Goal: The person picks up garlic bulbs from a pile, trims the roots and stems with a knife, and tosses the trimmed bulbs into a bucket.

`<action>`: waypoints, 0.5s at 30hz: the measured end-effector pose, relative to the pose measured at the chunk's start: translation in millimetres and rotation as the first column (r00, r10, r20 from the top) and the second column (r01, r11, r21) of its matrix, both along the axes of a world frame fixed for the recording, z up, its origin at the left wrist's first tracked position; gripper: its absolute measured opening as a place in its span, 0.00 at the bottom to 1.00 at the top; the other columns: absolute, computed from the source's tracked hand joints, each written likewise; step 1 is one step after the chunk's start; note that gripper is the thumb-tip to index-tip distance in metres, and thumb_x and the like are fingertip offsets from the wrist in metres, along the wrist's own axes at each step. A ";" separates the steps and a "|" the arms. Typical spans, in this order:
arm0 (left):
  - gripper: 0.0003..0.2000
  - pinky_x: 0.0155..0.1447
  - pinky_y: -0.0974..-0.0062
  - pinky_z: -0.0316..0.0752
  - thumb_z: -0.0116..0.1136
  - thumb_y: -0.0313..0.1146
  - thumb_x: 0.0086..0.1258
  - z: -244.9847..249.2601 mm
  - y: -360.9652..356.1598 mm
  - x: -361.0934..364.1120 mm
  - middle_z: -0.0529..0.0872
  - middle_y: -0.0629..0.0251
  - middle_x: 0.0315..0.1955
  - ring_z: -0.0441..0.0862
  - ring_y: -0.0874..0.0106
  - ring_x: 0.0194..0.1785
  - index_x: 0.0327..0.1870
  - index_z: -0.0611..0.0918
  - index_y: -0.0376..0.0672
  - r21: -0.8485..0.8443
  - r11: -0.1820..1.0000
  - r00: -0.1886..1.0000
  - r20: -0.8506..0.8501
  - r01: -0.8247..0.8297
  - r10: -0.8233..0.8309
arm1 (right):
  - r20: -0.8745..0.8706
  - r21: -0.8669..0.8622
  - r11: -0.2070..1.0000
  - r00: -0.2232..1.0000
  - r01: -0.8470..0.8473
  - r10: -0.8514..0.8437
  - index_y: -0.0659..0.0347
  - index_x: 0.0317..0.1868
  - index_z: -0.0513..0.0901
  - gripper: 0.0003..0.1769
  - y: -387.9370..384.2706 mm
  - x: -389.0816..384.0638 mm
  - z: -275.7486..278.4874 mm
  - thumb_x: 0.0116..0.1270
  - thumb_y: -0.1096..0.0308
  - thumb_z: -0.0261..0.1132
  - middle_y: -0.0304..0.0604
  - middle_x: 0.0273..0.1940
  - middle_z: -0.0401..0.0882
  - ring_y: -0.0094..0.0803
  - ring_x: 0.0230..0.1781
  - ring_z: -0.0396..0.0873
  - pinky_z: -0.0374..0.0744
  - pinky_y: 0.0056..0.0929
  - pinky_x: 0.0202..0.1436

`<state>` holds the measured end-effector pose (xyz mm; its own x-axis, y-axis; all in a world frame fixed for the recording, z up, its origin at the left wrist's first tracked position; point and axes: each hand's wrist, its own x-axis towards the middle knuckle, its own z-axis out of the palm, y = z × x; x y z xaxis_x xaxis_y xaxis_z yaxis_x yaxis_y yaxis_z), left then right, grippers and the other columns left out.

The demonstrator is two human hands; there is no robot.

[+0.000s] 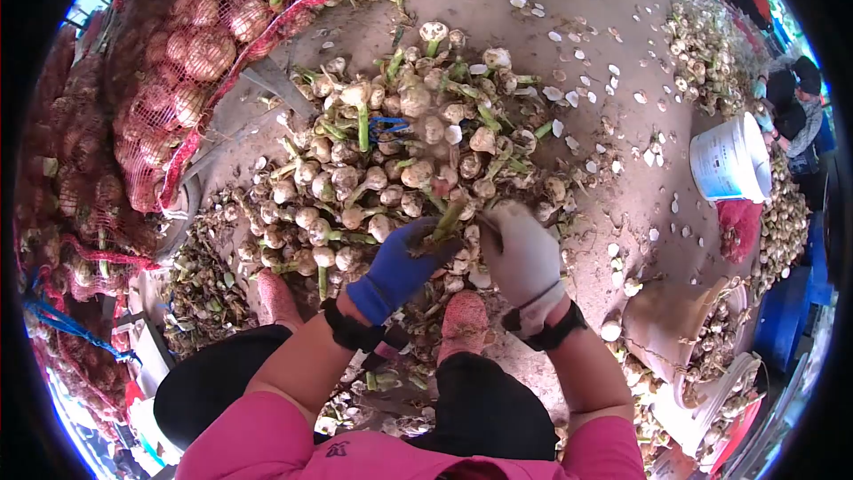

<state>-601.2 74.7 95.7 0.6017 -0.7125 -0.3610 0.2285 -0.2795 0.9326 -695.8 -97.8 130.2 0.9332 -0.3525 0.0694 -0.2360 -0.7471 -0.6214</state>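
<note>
Your left hand [402,263] is closed round a green stalk [450,219] over the near side of the heap [418,175]. The stalk's long axis slants up from those fingers, away from you and slightly right, toward the heap's far side. Your right hand [526,253], fingers curled, sits over the heap's near right edge, just beside the stalk; whether it grips anything, I cannot tell.
</note>
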 end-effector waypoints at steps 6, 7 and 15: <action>0.19 0.61 0.68 0.74 0.61 0.30 0.71 -27.3 -13.3 -23.2 0.81 0.59 0.55 0.78 0.69 0.57 0.60 0.76 0.34 -0.034 0.922 0.904 0.216 0.385 -0.369 | -0.275 0.380 0.847 0.920 0.371 -0.279 0.62 0.46 0.84 0.12 -58.2 -41.2 -55.5 0.64 0.70 0.60 0.52 0.32 0.84 0.37 0.33 0.83 0.79 0.35 0.39; 0.20 0.63 0.65 0.73 0.60 0.31 0.71 -25.4 -18.7 -29.5 0.80 0.58 0.58 0.77 0.66 0.59 0.61 0.75 0.34 0.034 0.796 0.750 0.312 0.605 -0.583 | -0.146 0.430 0.839 0.943 0.332 -0.299 0.64 0.45 0.83 0.11 -62.2 -30.2 -27.5 0.65 0.69 0.61 0.49 0.28 0.82 0.31 0.28 0.80 0.77 0.32 0.35; 0.25 0.57 0.61 0.71 0.68 0.44 0.58 -62.3 -50.8 240.9 0.80 0.55 0.50 0.77 0.59 0.55 0.55 0.77 0.43 0.620 0.498 0.566 0.776 -0.607 -0.276 | -0.171 0.646 0.618 0.874 0.448 -0.454 0.65 0.43 0.82 0.09 -74.7 -2.4 -34.6 0.68 0.69 0.62 0.36 0.25 0.78 0.20 0.25 0.74 0.72 0.23 0.27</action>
<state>-360.4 23.9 33.4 0.9745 -0.2239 -0.0156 -0.2209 -0.9690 0.1106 -698.2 -172.5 95.7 0.6451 -0.6863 -0.3359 -0.4240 0.0442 -0.9046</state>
